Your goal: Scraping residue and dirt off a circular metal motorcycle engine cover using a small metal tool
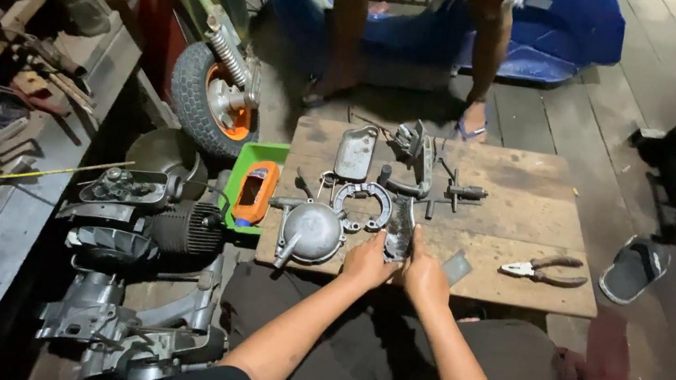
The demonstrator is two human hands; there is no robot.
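Right, both hands on the flat metal plate point(399, 238) at the board's point(521, 287) near edge: left hand point(369, 263) and right hand point(425, 278) clamp its lower end, fingers closed. Looks stiff, greasy, likely slippery; edges grip best.

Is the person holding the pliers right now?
No. The pliers lie untouched on the wooden board, while both hands, left hand and right hand, grip a dark metal part.
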